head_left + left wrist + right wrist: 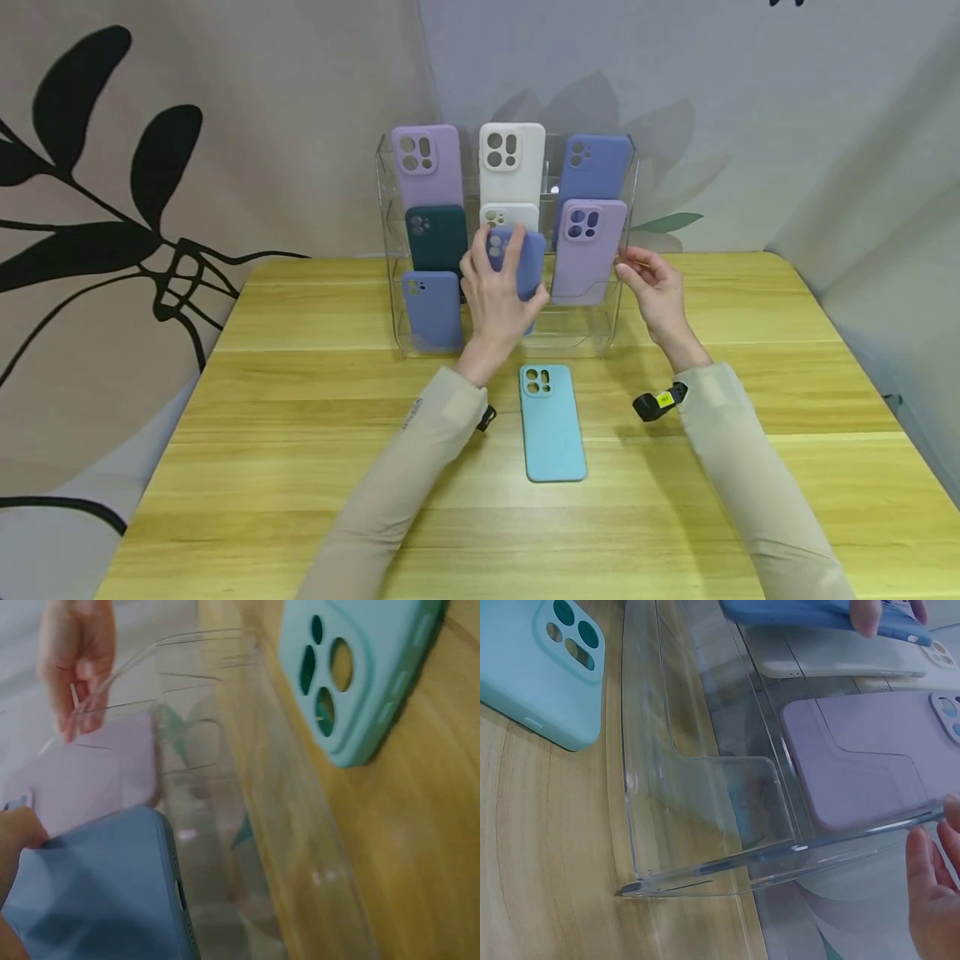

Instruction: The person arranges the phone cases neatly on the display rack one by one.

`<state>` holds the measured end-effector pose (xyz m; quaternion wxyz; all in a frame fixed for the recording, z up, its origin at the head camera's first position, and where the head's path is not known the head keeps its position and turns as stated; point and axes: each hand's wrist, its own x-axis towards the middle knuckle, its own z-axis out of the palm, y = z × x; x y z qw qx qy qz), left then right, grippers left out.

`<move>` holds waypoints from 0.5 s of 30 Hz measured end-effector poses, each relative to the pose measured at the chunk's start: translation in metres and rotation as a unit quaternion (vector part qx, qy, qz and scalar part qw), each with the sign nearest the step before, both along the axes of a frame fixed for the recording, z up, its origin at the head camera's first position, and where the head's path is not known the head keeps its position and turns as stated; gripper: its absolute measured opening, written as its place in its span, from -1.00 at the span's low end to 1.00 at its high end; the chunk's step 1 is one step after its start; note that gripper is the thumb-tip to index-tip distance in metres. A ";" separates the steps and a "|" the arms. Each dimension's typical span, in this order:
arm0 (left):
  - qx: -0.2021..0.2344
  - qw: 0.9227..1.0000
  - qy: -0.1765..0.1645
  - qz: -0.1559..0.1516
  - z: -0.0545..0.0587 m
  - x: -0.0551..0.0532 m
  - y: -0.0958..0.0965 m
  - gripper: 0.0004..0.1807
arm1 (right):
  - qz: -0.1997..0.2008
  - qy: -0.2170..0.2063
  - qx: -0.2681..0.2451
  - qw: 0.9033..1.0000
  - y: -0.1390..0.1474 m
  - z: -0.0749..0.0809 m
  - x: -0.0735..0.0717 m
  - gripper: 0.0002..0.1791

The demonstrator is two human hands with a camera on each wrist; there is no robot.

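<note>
My left hand [497, 296] grips a small blue phone case [531, 265] by its sides, in front of the middle column of a clear acrylic display rack [577, 340]. The left wrist view shows the lower end of this blue case [105, 892], with fingertips at its edge. My right hand [656, 292] pinches the rack's right side edge, beside a lilac phone case [588, 258] standing in the right column. On the table in front lies a turquoise phone case [553, 433], camera holes facing up.
Other cases stand in the rack: lilac [438, 179], white [525, 171] and blue [600, 162] at the top, dark green [435, 239] and a second white one [517, 215] in the middle, blue [433, 312] at lower left. The wooden table [300, 450] meets a wall behind.
</note>
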<state>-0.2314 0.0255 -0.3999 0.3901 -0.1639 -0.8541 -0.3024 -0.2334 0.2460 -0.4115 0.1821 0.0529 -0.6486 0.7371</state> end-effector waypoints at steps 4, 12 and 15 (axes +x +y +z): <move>0.002 1.000 0.019 0.013 -0.006 -0.001 0.002 -0.11 | 0.001 0.000 -0.001 1.000 -0.001 0.001 0.001 -0.76; -0.001 0.999 -0.011 0.040 -0.017 0.003 0.003 -0.14 | -0.007 -0.006 0.006 1.000 -0.001 0.001 0.001 -0.77; 0.003 0.999 -0.021 0.042 -0.020 0.003 0.003 -0.14 | -0.004 -0.006 0.003 1.000 -0.001 0.001 0.002 -0.77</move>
